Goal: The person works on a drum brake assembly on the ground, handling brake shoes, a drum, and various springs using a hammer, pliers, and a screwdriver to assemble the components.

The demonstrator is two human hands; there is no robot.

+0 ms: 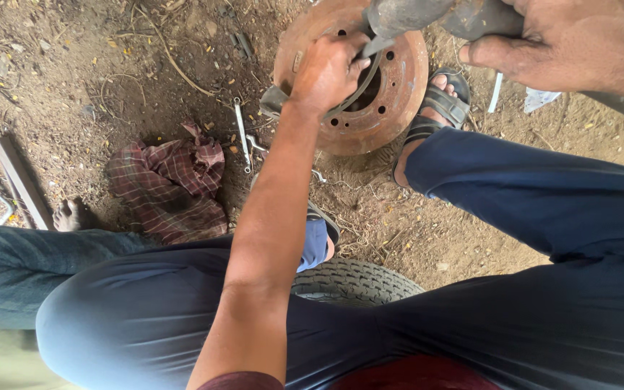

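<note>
Hands work a rusty brake drum at upper centre of the frame, propped on dirt ground. Left hand is clamped on a curved shoe piece at the hub, apparently steadying it. Right hand, upper right, is closed around a grey metal part above the drum. Spanners and a checked cloth lie near, within reach.

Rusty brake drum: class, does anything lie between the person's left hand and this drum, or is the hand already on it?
Nothing visible lies between them. The left hand already rests on the rusty brake drum, fingers at a curved grey part over its centre hole. The right hand grips a grey metal piece above the drum's upper edge.
</note>
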